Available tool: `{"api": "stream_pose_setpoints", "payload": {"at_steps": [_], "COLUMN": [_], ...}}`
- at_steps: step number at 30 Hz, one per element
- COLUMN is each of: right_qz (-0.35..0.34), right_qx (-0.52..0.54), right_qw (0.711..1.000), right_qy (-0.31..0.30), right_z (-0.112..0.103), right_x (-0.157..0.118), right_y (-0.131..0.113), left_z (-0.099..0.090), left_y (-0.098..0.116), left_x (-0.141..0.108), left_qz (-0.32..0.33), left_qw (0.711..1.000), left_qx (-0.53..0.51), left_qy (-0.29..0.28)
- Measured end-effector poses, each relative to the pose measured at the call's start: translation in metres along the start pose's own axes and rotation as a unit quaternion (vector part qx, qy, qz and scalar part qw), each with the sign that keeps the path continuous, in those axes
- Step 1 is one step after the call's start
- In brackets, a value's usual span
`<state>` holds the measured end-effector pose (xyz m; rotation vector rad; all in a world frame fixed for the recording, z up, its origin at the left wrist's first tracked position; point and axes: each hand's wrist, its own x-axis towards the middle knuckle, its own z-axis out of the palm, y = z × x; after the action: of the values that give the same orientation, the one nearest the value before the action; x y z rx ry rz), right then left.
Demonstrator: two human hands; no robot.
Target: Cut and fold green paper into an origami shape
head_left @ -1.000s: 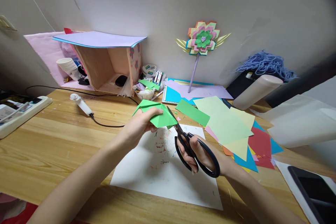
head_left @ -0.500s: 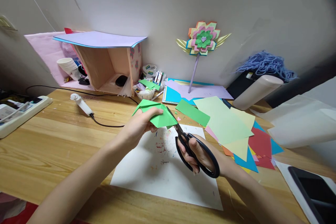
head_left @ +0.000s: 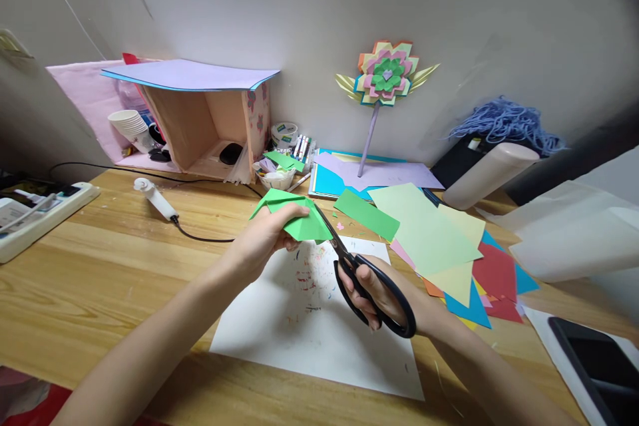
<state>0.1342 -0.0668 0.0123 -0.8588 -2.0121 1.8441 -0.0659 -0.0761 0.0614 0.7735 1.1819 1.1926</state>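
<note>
Folded green paper is pinched in my left hand, thumb on top and fingers beneath. My right hand has its fingers through the handles of black scissors. The scissor blades point up and to the left, at the right edge of the green paper. Below both hands lies a white sheet with coloured marks. A green paper strip rests on the desk just beyond the scissors.
Coloured papers spread to the right, near a phone. Behind are a paper flower, an open box and a small basket. A white glue gun and power strip are on the left.
The green paper in my left hand has shifted slightly left. The scissors have moved very slightly, their blades still along the paper's right edge.
</note>
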Motion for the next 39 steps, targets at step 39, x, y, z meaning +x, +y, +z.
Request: {"api": "stream_pose_setpoints", "payload": {"at_steps": [39], "right_qz": [0.015], "right_qx": [-0.016], "right_qw": [1.000], "right_qy": [-0.003], "right_z": [0.0012], "right_x": [-0.0022], "right_y": [-0.0095], "left_z": [0.0002], "left_y": [-0.0006], "left_x": [-0.0009], "left_qz": [-0.023], "left_qw": [0.999], "left_qx": [0.029], "left_qy": [-0.039]}}
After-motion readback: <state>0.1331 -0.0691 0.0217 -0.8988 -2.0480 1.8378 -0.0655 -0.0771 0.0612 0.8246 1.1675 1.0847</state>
